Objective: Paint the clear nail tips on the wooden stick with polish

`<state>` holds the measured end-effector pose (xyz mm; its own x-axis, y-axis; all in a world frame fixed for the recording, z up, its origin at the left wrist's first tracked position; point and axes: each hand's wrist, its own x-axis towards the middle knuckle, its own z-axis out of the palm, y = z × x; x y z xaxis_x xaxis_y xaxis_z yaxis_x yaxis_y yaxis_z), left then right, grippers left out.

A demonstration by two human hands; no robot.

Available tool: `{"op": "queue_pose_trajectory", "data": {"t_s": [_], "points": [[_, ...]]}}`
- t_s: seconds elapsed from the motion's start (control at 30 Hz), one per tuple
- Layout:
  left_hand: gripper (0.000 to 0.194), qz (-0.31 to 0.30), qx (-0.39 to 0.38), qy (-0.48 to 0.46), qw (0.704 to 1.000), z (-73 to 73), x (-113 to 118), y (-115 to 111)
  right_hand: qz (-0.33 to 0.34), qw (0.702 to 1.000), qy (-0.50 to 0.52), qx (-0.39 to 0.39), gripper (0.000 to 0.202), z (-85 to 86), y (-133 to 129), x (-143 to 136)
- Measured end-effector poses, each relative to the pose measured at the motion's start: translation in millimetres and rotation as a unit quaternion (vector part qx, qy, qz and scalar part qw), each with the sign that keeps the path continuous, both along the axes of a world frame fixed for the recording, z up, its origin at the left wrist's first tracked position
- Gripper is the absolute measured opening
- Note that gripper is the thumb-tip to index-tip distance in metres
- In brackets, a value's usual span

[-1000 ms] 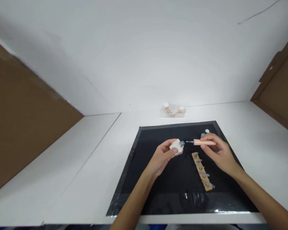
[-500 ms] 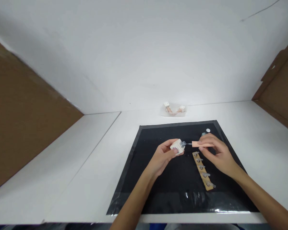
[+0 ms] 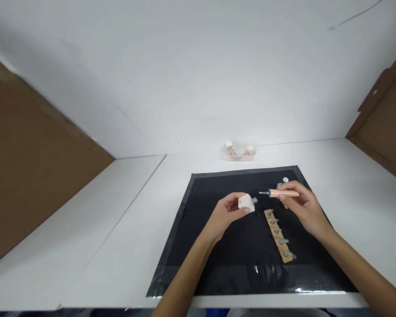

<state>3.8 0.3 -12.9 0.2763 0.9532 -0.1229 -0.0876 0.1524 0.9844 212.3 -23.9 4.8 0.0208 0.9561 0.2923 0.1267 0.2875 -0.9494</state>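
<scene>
A brown cardboard panel [image 3: 36, 158] stands at far left, beside the white tabletop [image 3: 86, 220]. Over the black mat [image 3: 214, 277], the left hand [image 3: 224, 215] has thumb and fingers clamped on a white, square nail-polish bottle [image 3: 245, 202], tilted so its blue-grey neck [image 3: 254, 200] points right. Beyond the mat, a clear plastic box [image 3: 227, 157] holds two similar bottles [image 3: 229, 144]. Just right of the neck, apart from it, is the brush of a peach polish applicator [image 3: 277, 193]; nearer the viewer lies a wooden strip [image 3: 272, 227] bearing five clear nail tips [image 3: 284, 241]. The right hand [image 3: 302, 204] pinches the applicator's handle, near a partly hidden teal object [image 3: 279, 185] and a white disc [image 3: 285, 179]. More cardboard [image 3: 386, 127] edges the far right.
</scene>
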Motion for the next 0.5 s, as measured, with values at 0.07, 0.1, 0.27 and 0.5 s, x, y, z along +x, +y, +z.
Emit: {"op": "queue_pose_trajectory", "data": {"t_s": [0.07,0.1,0.27,0.5], "points": [[0.029,-0.012,0.038,0.094,0.995,-3.7,-0.1,1.6,-0.003,0.999,0.025,-0.024,0.01,-0.1,1.0,0.4],[0.028,-0.016,0.059,0.143,0.988,-5.9,-0.2,2.3,-0.004,0.999,0.035,-0.031,0.011,-0.1,1.5,0.6],[0.025,-0.018,0.151,0.318,0.936,-16.3,-1.5,4.2,-0.003,0.997,0.059,-0.047,0.014,1.8,2.5,0.1],[0.029,-0.055,0.179,0.352,0.917,-22.2,-4.9,6.2,-0.004,0.997,0.06,-0.047,0.016,-0.3,3.4,0.2]]}}
